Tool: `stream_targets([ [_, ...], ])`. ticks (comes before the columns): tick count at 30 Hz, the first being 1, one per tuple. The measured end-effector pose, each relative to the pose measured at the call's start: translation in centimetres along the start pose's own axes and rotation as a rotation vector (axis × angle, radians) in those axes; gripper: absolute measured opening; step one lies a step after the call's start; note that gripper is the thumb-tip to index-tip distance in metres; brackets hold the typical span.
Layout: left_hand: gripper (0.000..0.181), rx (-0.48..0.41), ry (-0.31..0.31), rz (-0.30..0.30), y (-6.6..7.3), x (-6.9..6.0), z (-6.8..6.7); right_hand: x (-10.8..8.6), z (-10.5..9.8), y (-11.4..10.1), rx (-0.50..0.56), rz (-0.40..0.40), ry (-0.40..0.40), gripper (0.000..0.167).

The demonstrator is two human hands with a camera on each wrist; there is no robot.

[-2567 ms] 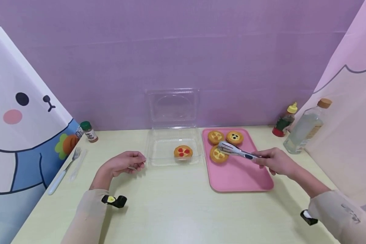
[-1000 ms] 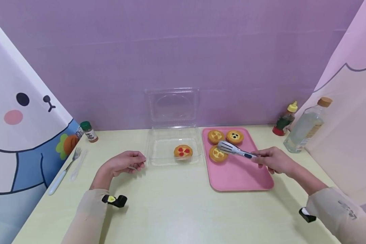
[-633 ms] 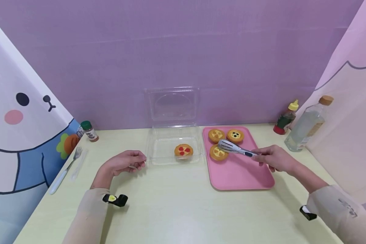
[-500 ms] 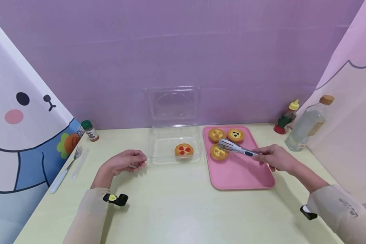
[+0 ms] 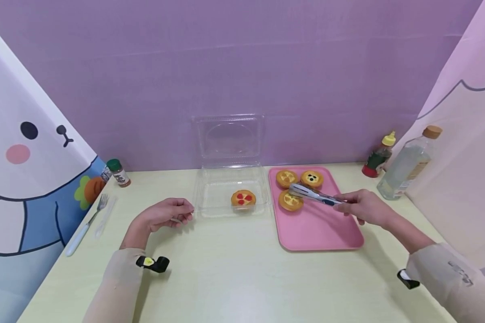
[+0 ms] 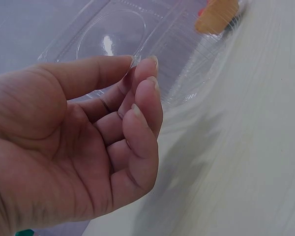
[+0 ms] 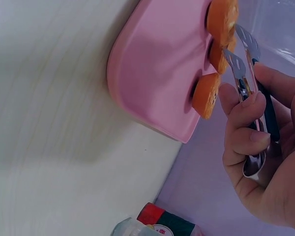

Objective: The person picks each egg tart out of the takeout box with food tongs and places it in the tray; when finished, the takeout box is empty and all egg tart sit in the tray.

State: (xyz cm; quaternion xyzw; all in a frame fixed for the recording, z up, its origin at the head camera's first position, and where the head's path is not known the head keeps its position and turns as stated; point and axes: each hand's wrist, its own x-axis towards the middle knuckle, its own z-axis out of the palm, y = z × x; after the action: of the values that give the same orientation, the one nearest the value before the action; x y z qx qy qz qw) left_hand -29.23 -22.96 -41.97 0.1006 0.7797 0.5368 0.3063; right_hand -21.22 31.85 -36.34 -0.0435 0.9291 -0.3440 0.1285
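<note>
My left hand pinches the near left corner of a clear plastic clamshell box between thumb and forefinger, the other fingers loosely curled. The box's lid stands raised at the back. A tart with red topping sits in its right part. My right hand grips metal tongs with dark handle pieces. Their tips are spread a little and hover over the pink tray, above the nearest tart. Behind it lie another yellow-topped tart and one with dark dots.
At the back right stand a yellow-capped sauce bottle and a tall clear bottle. A green-capped spice jar, a fork and a clear plastic utensil are at the left. A purple cloth hangs behind the table.
The tongs have turned slightly in my right hand over the tarts, and that hand has shifted a little. My left hand stays at the box's corner. No tart has moved.
</note>
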Motion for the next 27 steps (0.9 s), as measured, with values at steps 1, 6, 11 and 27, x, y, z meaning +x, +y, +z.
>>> stream_targets([
  [1, 0.036, -0.001, 0.001, -0.003, 0.0, 0.0, 0.0, 0.0, 0.0, 0.0, -0.003, -0.004, 0.002, 0.051],
  [6, 0.035, -0.003, 0.003, -0.008, 0.1, -0.1, 0.0, -0.1, -0.2, -0.1, -0.018, -0.014, 0.008, 0.053],
  [11, 0.035, -0.001, 0.002, -0.006, 0.1, -0.1, 0.0, -0.3, -0.7, -0.2, -0.042, -0.003, 0.015, 0.056],
  [27, 0.035, -0.001, 0.004, -0.007, -0.1, 0.0, 0.0, -0.1, -1.8, -2.7, -0.104, -0.102, 0.083, 0.054],
])
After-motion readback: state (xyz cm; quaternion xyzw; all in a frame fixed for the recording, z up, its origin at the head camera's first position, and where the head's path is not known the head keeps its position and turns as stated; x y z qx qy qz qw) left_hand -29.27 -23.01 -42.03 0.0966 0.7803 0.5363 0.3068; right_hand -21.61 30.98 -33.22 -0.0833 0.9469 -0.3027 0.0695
